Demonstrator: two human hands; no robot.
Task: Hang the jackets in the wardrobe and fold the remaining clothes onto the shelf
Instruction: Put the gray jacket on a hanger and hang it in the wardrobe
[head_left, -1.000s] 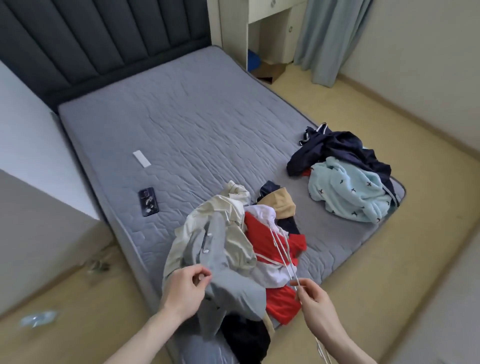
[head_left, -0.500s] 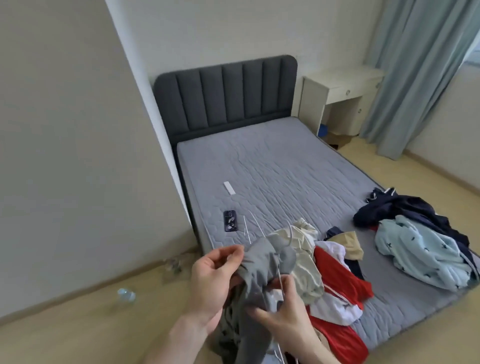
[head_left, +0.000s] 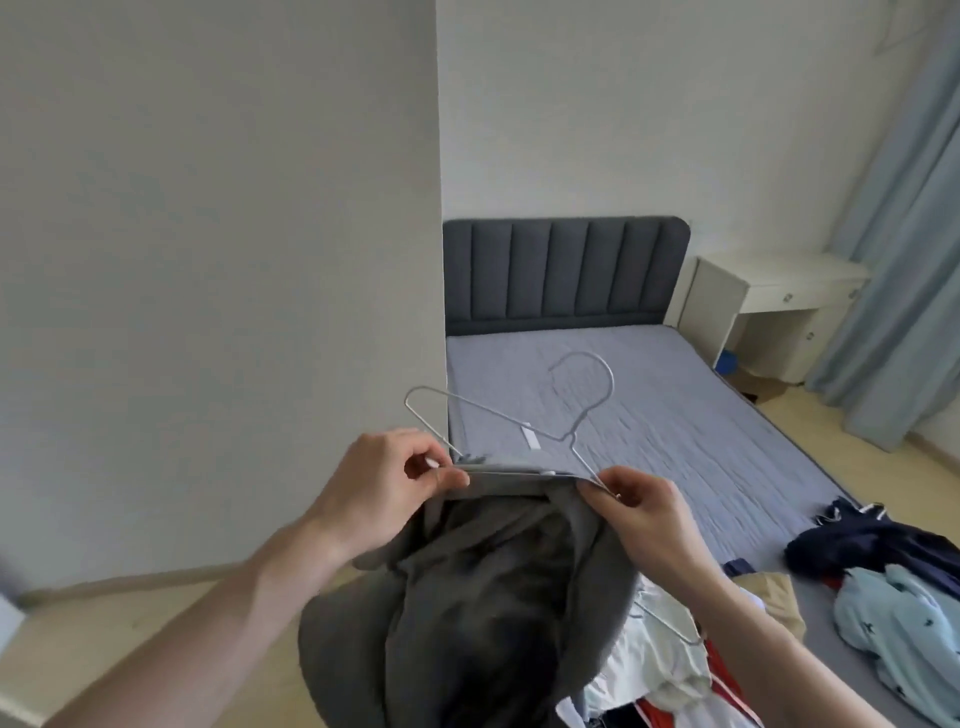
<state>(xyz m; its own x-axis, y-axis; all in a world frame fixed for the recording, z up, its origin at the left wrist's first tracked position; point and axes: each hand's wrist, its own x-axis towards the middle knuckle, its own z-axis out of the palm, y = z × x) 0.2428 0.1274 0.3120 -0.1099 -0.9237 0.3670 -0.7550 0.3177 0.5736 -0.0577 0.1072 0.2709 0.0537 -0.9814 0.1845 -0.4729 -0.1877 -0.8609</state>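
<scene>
Over the bed (head_left: 649, 395), my left hand (head_left: 387, 488) and right hand (head_left: 641, 512) pinch the jacket (head_left: 493, 587) collar taut, so the hanger (head_left: 524, 415) can seat inside it

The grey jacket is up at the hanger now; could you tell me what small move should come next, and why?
Probably work the wire hanger further into the grey jacket. The left hand and right hand pinch the garment's top edge, yet most of the hanger, including its left shoulder, sits bare above the cloth.
</scene>
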